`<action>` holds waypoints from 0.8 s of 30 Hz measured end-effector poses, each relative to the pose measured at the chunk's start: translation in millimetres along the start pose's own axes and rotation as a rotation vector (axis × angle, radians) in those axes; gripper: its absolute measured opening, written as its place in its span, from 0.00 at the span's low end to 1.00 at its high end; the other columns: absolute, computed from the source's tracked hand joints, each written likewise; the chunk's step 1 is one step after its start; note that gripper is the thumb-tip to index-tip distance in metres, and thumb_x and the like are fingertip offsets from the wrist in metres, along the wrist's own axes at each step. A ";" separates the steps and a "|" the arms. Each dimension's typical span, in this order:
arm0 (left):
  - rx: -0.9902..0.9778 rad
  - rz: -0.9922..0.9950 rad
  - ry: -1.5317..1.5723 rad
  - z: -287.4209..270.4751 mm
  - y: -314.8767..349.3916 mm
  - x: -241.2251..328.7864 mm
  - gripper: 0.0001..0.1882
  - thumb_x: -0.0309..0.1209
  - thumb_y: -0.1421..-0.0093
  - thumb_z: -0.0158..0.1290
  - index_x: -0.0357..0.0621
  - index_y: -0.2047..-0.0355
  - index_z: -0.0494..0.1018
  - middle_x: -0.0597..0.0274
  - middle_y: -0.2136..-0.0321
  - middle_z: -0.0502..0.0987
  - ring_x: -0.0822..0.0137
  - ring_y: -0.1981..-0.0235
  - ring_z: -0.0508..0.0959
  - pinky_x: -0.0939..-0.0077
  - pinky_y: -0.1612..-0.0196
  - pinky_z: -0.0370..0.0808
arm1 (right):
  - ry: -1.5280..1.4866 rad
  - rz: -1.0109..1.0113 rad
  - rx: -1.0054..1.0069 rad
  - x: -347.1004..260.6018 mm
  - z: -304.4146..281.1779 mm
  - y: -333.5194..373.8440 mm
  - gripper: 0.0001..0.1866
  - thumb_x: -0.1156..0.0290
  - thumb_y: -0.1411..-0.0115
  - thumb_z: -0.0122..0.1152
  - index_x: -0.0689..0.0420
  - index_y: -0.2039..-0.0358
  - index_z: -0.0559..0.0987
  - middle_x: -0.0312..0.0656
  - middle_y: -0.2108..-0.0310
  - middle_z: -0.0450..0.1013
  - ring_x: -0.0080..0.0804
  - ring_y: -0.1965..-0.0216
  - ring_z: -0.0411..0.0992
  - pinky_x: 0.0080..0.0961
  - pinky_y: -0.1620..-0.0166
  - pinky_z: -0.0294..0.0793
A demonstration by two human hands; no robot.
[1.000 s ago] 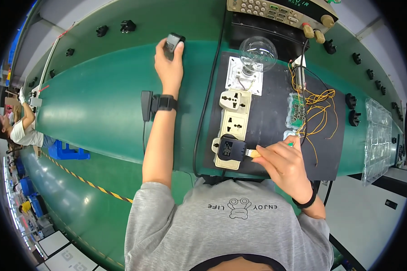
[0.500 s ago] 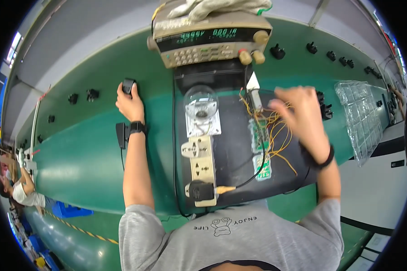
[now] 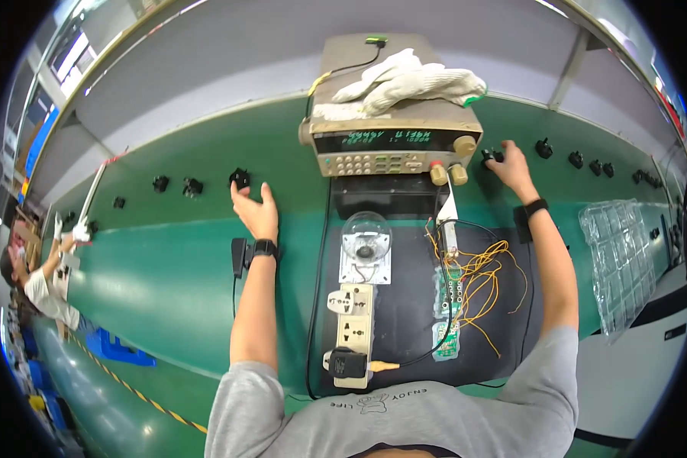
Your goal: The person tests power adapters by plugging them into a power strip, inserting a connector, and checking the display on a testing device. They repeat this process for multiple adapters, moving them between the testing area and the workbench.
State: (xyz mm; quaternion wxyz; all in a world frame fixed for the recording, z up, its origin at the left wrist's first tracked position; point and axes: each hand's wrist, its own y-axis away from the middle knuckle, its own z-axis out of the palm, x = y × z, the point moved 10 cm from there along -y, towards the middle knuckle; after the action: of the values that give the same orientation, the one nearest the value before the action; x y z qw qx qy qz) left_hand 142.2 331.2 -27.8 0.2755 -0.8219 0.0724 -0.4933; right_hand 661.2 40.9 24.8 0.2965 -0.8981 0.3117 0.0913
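My left hand [image 3: 256,216] is open, fingers apart, just in front of a black plug adapter [image 3: 239,179] lying on the green surface. My right hand [image 3: 514,172] reaches past the right side of a bench instrument [image 3: 395,145]. Its thumb and fingers close round another black plug adapter [image 3: 489,157], partly hidden by them. Between my forearms stands a cream power strip [image 3: 354,331] with a black adapter [image 3: 348,364] plugged into its near end. Green circuit boards [image 3: 446,340] and loose yellow wires [image 3: 481,263] lie on the black mat [image 3: 404,305].
White gloves [image 3: 412,82] rest on the instrument. Behind the strip is a clear dome on a white plate [image 3: 365,259]. More black adapters [image 3: 192,186] line the far edge on both sides. A clear plastic tray [image 3: 622,267] lies right. A co-worker [image 3: 42,286] sits far left.
My left hand has let go of the black adapter, which now lies on the green surface. My right hand has moved from above the wires to the adapter beside the instrument. The view has shifted.
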 end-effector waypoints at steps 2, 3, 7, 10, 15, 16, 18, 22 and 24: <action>0.023 0.013 0.019 -4.9 -1.1 -4.2 0.37 0.35 0.47 0.58 0.35 0.42 0.55 0.52 0.59 0.69 0.56 0.54 0.66 0.63 0.47 0.61 | -0.090 -0.026 -0.018 -42.5 -37.7 20.9 0.30 0.68 0.55 0.66 0.64 0.53 0.67 0.50 0.67 0.71 0.41 0.64 0.73 0.31 0.59 0.73; 0.034 0.017 0.050 -6.7 -1.8 -6.7 0.36 0.35 0.47 0.58 0.35 0.42 0.55 0.52 0.59 0.69 0.56 0.54 0.66 0.63 0.47 0.61 | -0.130 -0.039 -0.023 -63.9 -56.9 33.6 0.30 0.71 0.55 0.66 0.63 0.52 0.66 0.47 0.68 0.70 0.36 0.64 0.72 0.27 0.60 0.72; 0.028 -0.064 0.264 -15.1 3.1 -21.7 0.33 0.33 0.45 0.58 0.37 0.43 0.56 0.55 0.58 0.69 0.62 0.55 0.67 0.68 0.50 0.65 | -0.543 -0.090 -0.007 -132.0 -111.7 99.5 0.31 0.81 0.55 0.62 0.60 0.49 0.62 0.40 0.62 0.65 0.28 0.59 0.69 0.21 0.63 0.71; -0.054 -0.187 0.487 -21.1 15.8 -32.6 0.30 0.32 0.44 0.57 0.38 0.44 0.57 0.57 0.56 0.69 0.67 0.54 0.68 0.73 0.51 0.67 | -0.761 -0.123 -0.143 -198.3 -125.2 147.2 0.33 0.83 0.57 0.63 0.60 0.49 0.62 0.41 0.58 0.65 0.29 0.57 0.68 0.20 0.66 0.72; -0.180 -0.165 0.509 -41.1 59.5 -14.6 0.25 0.30 0.43 0.55 0.39 0.47 0.61 0.56 0.55 0.69 0.67 0.53 0.68 0.75 0.52 0.68 | -0.691 -0.367 -0.533 -301.0 -90.0 211.8 0.27 0.81 0.54 0.64 0.60 0.52 0.67 0.43 0.54 0.71 0.26 0.63 0.71 0.18 0.66 0.71; -0.212 -0.129 0.421 -42.5 69.5 -6.5 0.24 0.30 0.43 0.55 0.40 0.48 0.63 0.56 0.55 0.69 0.67 0.53 0.68 0.76 0.54 0.69 | -0.660 -0.403 -0.594 -310.1 -75.6 220.4 0.26 0.80 0.53 0.65 0.61 0.53 0.68 0.43 0.54 0.72 0.26 0.66 0.72 0.18 0.66 0.72; -0.197 -0.085 0.316 -53.6 78.5 2.5 0.21 0.30 0.44 0.55 0.41 0.50 0.66 0.56 0.54 0.68 0.66 0.54 0.69 0.77 0.55 0.70 | -0.581 -0.397 -0.694 -322.5 -52.4 231.3 0.25 0.80 0.53 0.64 0.61 0.53 0.71 0.45 0.54 0.72 0.31 0.65 0.73 0.23 0.65 0.72; -0.287 -0.171 0.282 -58.3 81.2 2.3 0.21 0.32 0.45 0.54 0.40 0.52 0.66 0.55 0.55 0.65 0.60 0.53 0.64 0.72 0.55 0.68 | -0.495 -0.687 -0.550 -356.8 -55.9 238.3 0.23 0.81 0.52 0.63 0.64 0.54 0.72 0.48 0.54 0.71 0.41 0.60 0.70 0.29 0.60 0.72; -0.377 -0.223 0.219 -53.5 82.5 -2.3 0.21 0.36 0.45 0.54 0.41 0.53 0.67 0.53 0.54 0.64 0.60 0.53 0.64 0.71 0.54 0.66 | -0.418 -0.742 -0.542 -369.5 -61.5 239.8 0.22 0.81 0.52 0.62 0.66 0.54 0.72 0.49 0.54 0.71 0.44 0.59 0.69 0.31 0.59 0.71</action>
State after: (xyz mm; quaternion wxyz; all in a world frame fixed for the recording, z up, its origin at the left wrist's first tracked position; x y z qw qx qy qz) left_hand 108.1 242.6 -53.4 0.0515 -0.8033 0.1014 -0.5846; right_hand 221.1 40.4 89.2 0.1211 -0.9557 -0.1293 0.2351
